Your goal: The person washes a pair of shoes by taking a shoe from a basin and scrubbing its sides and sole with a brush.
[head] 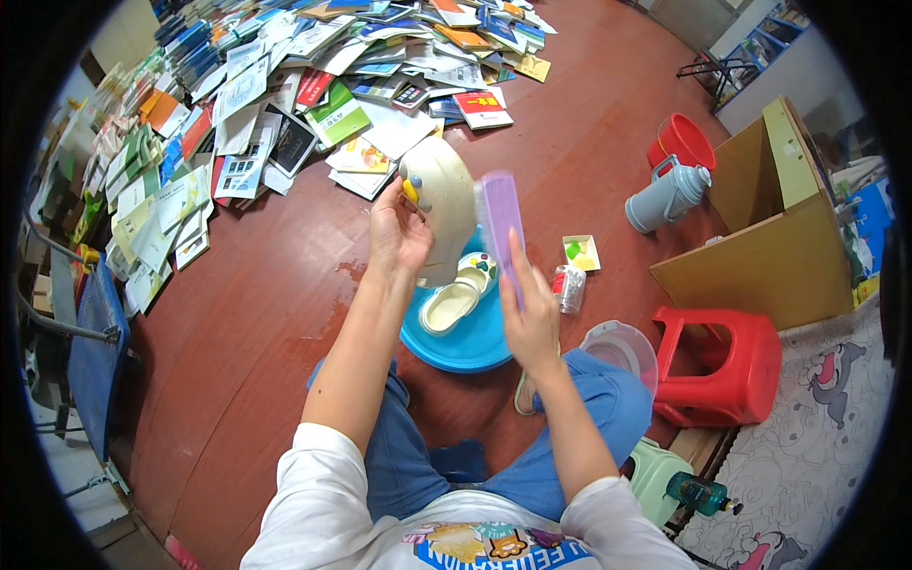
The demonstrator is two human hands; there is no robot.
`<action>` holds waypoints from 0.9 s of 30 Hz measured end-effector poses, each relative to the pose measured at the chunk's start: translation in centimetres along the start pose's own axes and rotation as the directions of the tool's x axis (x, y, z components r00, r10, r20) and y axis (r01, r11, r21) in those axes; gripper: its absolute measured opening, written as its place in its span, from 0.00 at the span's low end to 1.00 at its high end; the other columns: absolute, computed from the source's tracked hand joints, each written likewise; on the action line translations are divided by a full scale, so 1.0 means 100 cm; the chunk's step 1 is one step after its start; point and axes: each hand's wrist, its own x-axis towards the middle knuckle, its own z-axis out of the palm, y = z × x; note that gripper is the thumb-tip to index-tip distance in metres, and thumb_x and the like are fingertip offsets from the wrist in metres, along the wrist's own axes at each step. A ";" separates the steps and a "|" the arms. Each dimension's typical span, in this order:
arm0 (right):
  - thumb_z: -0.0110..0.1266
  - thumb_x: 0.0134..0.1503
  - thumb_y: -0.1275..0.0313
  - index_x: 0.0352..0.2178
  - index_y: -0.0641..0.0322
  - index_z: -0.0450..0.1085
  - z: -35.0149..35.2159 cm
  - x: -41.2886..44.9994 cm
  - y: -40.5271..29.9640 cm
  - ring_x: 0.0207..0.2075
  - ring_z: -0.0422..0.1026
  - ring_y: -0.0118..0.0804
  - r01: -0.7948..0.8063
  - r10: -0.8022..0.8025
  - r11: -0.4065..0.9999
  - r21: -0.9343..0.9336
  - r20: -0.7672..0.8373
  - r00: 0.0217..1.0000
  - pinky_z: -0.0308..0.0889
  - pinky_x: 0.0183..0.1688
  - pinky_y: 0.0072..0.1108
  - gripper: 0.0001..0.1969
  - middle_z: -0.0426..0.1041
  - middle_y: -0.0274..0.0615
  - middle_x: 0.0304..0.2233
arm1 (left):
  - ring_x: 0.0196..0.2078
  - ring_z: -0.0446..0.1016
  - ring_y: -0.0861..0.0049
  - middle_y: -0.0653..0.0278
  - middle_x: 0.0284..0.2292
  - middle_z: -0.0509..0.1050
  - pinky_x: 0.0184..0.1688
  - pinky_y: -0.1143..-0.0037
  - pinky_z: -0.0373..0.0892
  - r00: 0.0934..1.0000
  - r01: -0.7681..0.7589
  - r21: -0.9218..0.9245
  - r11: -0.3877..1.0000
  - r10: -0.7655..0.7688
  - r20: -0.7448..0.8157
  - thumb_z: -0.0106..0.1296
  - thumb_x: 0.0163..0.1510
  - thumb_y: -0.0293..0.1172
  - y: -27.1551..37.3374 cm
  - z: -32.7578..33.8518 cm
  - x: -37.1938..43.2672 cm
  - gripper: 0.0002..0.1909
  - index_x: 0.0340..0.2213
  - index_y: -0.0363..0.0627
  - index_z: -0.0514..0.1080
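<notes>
My left hand (402, 231) holds up a cream-coloured foam clog (449, 206) with small yellow and grey charms on its upper side. In my right hand (531, 313) is a purple scrub brush (503, 214), its bristles facing the clog's right side, at or very near its surface. Below both hands a blue plastic basin (456, 356) stands on the floor. A second cream clog (450, 306) with colourful charms lies in it, partly hidden behind the held clog.
Piled books (328, 114) cover the floor ahead and left. To the right are a small box (581, 253), a clear jar (568, 288), a grey thermos flask (667, 197), a red bucket (682, 142), a wooden cabinet (755, 249), a translucent tub (627, 349) and a red plastic stool (741, 367).
</notes>
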 end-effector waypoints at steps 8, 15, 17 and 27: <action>0.50 0.60 0.72 0.63 0.48 0.56 0.003 0.059 -0.029 0.22 0.71 0.50 0.019 -0.016 0.990 -0.140 0.018 1.000 0.65 0.26 0.35 0.29 0.70 0.50 0.24 | 0.36 0.76 0.79 0.65 0.34 0.77 0.41 0.79 0.73 0.999 -0.036 0.070 0.997 0.037 -0.010 0.48 0.59 0.32 -0.008 0.009 -0.012 0.10 0.39 0.41 0.71; 0.50 0.59 0.73 0.62 0.49 0.57 -0.015 0.013 -0.025 0.24 0.71 0.51 -0.039 0.040 0.999 -0.029 0.024 0.999 0.66 0.27 0.34 0.28 0.71 0.51 0.25 | 0.39 0.76 0.79 0.65 0.35 0.78 0.44 0.78 0.72 0.995 -0.057 0.096 0.994 0.064 -0.072 0.47 0.60 0.33 -0.008 0.013 -0.009 0.09 0.39 0.43 0.72; 0.50 0.59 0.72 0.62 0.48 0.57 -0.008 0.046 -0.036 0.24 0.71 0.53 0.031 -0.031 0.999 -0.014 0.023 0.999 0.66 0.27 0.35 0.28 0.70 0.52 0.25 | 0.39 0.76 0.80 0.67 0.35 0.78 0.41 0.80 0.71 0.998 -0.070 0.202 0.977 0.069 0.011 0.48 0.59 0.33 -0.013 0.003 -0.012 0.09 0.40 0.45 0.72; 0.49 0.60 0.71 0.62 0.48 0.56 -0.010 -0.022 -0.020 0.23 0.69 0.54 -0.088 0.089 0.996 -0.029 0.038 0.995 0.65 0.26 0.37 0.29 0.68 0.51 0.23 | 0.37 0.76 0.78 0.65 0.35 0.77 0.43 0.79 0.73 0.999 0.006 0.007 1.000 -0.006 -0.036 0.46 0.60 0.33 -0.002 0.005 0.001 0.11 0.41 0.42 0.71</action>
